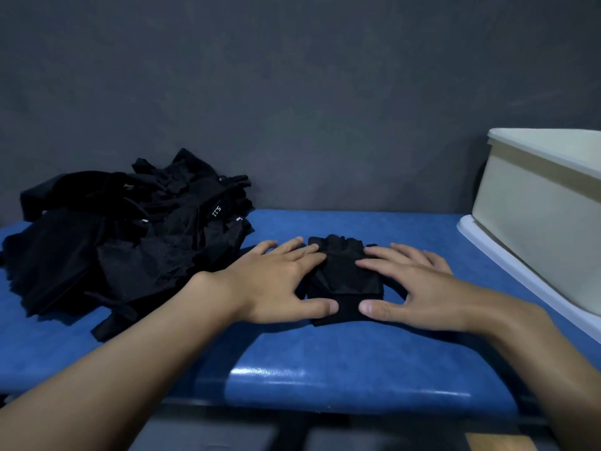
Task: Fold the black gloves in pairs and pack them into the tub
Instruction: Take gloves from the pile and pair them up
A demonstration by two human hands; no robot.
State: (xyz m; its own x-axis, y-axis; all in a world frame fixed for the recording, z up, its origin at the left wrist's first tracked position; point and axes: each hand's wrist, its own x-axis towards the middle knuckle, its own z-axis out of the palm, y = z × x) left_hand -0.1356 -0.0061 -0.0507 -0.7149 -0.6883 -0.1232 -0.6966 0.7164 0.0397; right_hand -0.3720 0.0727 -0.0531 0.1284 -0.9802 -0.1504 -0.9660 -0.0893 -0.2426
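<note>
Both hands lie flat with fingers straight and spread, the left hand [279, 281] and right hand [413, 288] pressing the black glove [341, 281] on the blue bench [325, 362]. It looks soft and light, likely to spring open. I'd pinch it across the cuff before lifting toward the tub [536, 203]; the glove pile [123, 236] waits left.

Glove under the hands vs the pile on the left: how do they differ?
The glove under the hands lies flat and squared up; the pile is a loose, crumpled heap. The left hand and right hand press on the glove; nothing touches the pile. The glove sits mid-bench, nearer the tub; the pile lies far left. Both are black fabric on the blue bench.
</note>
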